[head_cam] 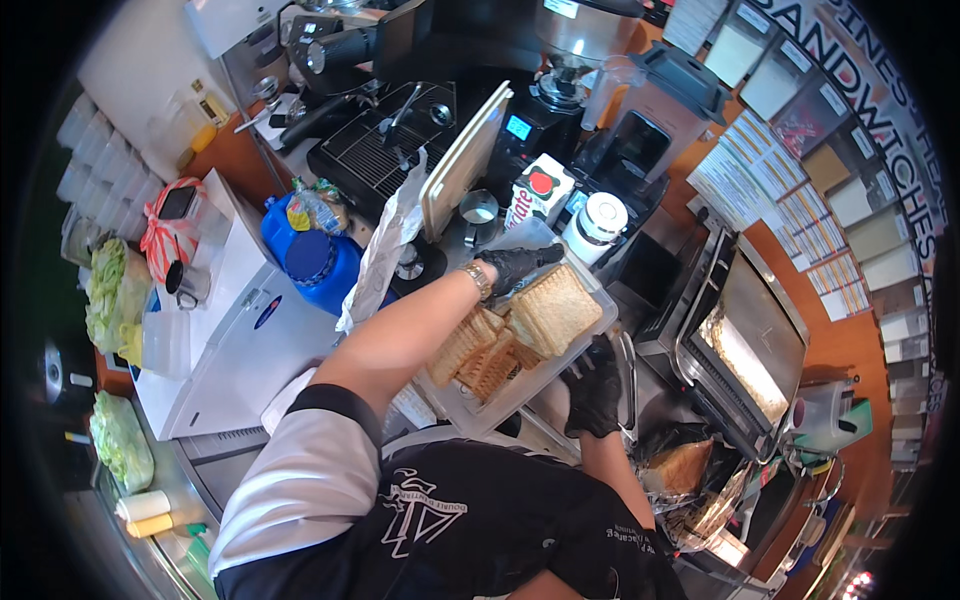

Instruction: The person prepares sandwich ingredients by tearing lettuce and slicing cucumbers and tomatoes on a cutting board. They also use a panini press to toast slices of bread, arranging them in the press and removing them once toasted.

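Note:
A translucent plastic container [537,406] in front of me holds several slices of toasted bread. A squared stack of slices [556,309] stands at its right end. Other slices [474,346] lean at angles to the left. Black-gloved, my left hand [521,268] reaches over the container's far side, against clear plastic. Its fingers point right, and their undersides are hidden. My right hand [595,391], also in a black glove, holds the container's right wall from outside. A pair of metal tongs [628,386] lies just right of that hand.
A contact grill [742,337] stands open at right, with bagged bread [679,469] below it. Beyond the container are a white jar [596,229], a carton [540,191], a steel pitcher [478,214] and upright boards [466,161]. A blue jug [319,270] stands left.

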The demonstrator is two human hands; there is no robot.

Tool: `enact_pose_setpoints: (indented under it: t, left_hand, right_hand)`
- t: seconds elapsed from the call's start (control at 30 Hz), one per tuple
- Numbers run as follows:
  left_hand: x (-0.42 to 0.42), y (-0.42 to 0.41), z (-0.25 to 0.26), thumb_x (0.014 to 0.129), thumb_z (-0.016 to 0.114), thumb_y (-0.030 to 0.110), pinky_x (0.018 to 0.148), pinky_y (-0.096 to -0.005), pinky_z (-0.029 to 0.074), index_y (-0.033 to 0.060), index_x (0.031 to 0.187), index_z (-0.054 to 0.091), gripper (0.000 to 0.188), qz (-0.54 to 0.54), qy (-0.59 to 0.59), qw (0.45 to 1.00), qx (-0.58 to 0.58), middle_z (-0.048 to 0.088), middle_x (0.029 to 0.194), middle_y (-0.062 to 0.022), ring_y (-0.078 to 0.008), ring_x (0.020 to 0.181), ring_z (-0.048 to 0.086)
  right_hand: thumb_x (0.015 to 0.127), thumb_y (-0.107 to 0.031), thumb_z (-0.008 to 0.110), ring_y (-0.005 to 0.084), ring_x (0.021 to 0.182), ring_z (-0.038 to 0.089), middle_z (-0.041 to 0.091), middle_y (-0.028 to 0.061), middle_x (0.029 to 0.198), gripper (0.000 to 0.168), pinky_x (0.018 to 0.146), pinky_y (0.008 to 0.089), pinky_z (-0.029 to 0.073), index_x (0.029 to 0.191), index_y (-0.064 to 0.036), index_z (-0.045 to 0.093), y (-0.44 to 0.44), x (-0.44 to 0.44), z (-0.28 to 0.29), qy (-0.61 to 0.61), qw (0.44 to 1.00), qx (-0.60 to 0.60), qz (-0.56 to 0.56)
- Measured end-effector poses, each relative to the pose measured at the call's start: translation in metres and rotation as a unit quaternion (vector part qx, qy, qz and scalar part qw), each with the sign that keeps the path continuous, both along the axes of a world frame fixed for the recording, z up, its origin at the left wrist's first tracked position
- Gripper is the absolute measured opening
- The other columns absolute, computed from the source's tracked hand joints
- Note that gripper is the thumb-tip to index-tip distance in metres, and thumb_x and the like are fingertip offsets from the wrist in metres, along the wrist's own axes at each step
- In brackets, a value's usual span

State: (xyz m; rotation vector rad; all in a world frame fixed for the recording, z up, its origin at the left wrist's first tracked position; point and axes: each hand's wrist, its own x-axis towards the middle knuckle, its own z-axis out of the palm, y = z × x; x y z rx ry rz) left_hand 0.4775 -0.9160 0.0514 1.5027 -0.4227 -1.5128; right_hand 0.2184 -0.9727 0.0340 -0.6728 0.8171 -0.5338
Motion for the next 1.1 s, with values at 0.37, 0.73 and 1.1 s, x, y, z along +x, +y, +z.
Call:
enact_pose_setpoints:
  t: [0.37, 0.73, 1.1]
  left_hand:
    - [-0.061, 0.195, 0.029, 0.087, 0.064, 0.019, 0.082, -0.0414, 0.053, -0.0004, 0.126, 0.058, 0.044, 0.050, -0.529, 0.846, 0.028, 0.065, 0.109, -0.0234, -0.0369, 0.097, 0.065]
    - [-0.070, 0.192, 0.007, 0.084, 0.051, -0.005, 0.085, -0.0398, 0.051, 0.0023, 0.129, 0.055, 0.046, 0.169, -0.596, 0.785, -0.020, 0.066, 0.109, -0.0230, -0.0375, 0.100, 0.065]
    - [-0.074, 0.185, -0.001, 0.093, 0.051, 0.000, 0.090, -0.0373, 0.050, 0.0035, 0.121, 0.059, 0.030, 0.286, -0.592, 0.741, -0.132, 0.067, 0.115, -0.0155, -0.0298, 0.104, 0.065]
  right_hand:
    - [0.086, -0.040, 0.071, 0.0301, 0.106, 0.064, 0.065, 0.0192, 0.115, 0.056, 0.097, 0.0366, 0.048, 0.120, 0.004, 0.061, 0.051, 0.133, 0.062, 0.145, 0.656, -0.613, 0.415]
    - [0.059, -0.043, 0.090, 0.0389, 0.110, 0.063, 0.062, 0.0255, 0.115, 0.092, 0.089, 0.0440, 0.052, 0.125, 0.001, 0.043, 0.068, 0.173, 0.030, 0.244, 0.505, -0.554, 0.615]
    - [0.057, -0.044, 0.090, 0.0435, 0.112, 0.058, 0.058, 0.0307, 0.117, 0.093, 0.094, 0.0445, 0.049, 0.127, 0.002, 0.049, 0.067, 0.148, -0.001, 0.185, 0.631, -0.562, 0.501]
